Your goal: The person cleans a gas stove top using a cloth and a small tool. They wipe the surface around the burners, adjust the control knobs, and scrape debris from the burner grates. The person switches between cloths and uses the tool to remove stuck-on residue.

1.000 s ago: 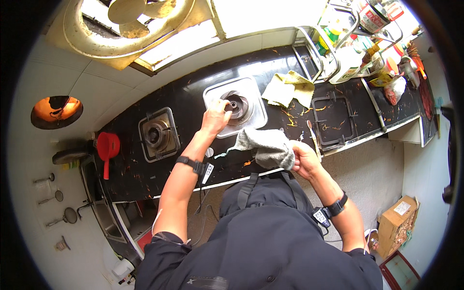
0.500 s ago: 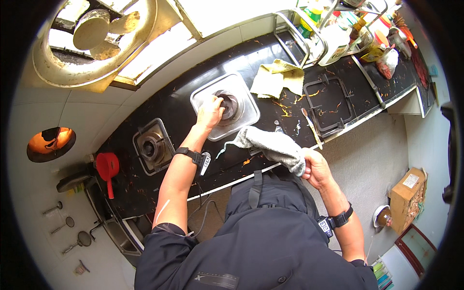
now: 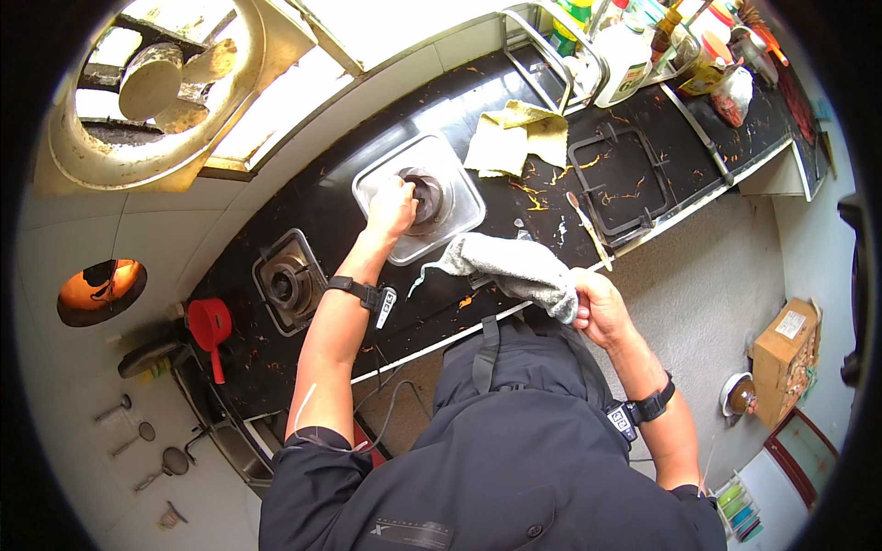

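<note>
My left hand (image 3: 393, 211) is at the dark round burner ring (image 3: 426, 198) of the nearer-centre gas hob, its fingers curled over the ring's left side and pinching it. Around the burner lies a square, shiny metal drip plate (image 3: 458, 220) set in the black counter. My right hand (image 3: 603, 310) grips one end of a grey, worn cloth (image 3: 514, 266) at the counter's front edge. The cloth droops leftward from that hand across the counter edge, a thin frayed strand trailing from its far end.
A yellow cloth (image 3: 516, 138) lies right of the drip plate. Further right are a toothbrush (image 3: 589, 231), a black pan support (image 3: 625, 184) and a rack of bottles (image 3: 625, 64). Leftward sit a second burner (image 3: 290, 283) and a red dipper (image 3: 209, 326). A cardboard box (image 3: 786, 358) stands on the floor.
The whole view has shifted slightly. My left hand stays at the burner ring, and my right hand keeps its grip on the grey cloth.
</note>
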`<state>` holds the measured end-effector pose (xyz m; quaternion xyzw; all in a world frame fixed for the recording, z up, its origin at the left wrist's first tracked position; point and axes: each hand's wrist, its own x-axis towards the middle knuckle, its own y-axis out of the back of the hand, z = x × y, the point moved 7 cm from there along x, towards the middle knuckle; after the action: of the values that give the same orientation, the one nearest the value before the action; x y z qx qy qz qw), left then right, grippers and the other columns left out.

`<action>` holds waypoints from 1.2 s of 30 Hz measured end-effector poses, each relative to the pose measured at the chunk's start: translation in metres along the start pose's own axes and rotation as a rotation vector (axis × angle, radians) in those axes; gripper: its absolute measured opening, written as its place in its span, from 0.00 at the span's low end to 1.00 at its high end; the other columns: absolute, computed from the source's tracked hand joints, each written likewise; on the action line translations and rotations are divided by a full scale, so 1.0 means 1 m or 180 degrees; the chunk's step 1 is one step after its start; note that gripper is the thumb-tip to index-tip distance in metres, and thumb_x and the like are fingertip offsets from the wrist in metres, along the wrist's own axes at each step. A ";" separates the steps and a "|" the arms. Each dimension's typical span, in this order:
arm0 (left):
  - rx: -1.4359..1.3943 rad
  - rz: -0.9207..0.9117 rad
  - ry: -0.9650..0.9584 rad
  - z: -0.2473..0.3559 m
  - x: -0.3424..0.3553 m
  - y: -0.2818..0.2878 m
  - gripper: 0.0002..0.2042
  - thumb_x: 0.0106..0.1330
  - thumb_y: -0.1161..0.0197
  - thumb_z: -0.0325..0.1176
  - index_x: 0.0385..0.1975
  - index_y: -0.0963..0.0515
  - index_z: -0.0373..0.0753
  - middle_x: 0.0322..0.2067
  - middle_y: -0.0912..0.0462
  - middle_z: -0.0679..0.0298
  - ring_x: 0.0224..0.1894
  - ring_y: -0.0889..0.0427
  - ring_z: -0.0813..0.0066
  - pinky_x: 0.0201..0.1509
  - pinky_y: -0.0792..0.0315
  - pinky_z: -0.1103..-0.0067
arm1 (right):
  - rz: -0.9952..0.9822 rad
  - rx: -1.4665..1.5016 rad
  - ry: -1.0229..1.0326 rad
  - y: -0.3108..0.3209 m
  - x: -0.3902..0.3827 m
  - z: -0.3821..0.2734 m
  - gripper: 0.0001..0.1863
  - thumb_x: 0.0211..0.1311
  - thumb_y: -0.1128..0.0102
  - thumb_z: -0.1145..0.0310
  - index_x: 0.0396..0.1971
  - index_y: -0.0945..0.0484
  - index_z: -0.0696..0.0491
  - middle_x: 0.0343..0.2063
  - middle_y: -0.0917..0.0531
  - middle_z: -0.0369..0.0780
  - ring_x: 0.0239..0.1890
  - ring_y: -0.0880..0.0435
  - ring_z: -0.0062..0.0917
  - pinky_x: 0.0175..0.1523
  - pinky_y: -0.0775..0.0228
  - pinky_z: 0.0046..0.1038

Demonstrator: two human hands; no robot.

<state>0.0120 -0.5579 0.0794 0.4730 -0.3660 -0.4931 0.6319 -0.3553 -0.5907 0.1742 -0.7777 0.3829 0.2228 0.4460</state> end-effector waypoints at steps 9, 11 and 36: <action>-0.0084 -0.0058 -0.0575 0.001 0.003 0.005 0.16 0.53 0.30 0.27 0.43 0.19 0.36 0.39 0.20 0.54 0.45 0.20 0.55 0.51 0.25 0.67 | 0.0119 0.0027 -0.0085 0.007 -0.002 0.002 0.06 0.62 0.46 0.69 0.27 0.24 0.52 0.17 0.29 0.27 0.13 0.40 0.06 0.14 0.48 0.13; 0.0034 -0.0133 -0.0368 0.000 0.004 0.000 0.16 0.53 0.30 0.27 0.43 0.19 0.36 0.39 0.20 0.53 0.44 0.20 0.54 0.51 0.25 0.67 | 0.0115 0.0050 -0.0097 0.008 -0.001 0.004 0.06 0.63 0.46 0.69 0.26 0.24 0.52 0.17 0.29 0.27 0.13 0.40 0.06 0.14 0.48 0.13; 0.0366 -0.0515 -0.0976 0.012 0.011 0.004 0.12 0.54 0.31 0.29 0.37 0.23 0.35 0.38 0.23 0.52 0.43 0.22 0.50 0.47 0.25 0.65 | 0.0094 0.0274 -0.0104 0.047 -0.011 0.002 0.08 0.63 0.45 0.68 0.24 0.26 0.50 0.17 0.31 0.27 0.14 0.40 0.07 0.15 0.48 0.13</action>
<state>0.0051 -0.5715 0.0867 0.4555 -0.4463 -0.5868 0.4990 -0.3996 -0.5989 0.1559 -0.7483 0.3963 0.2253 0.4819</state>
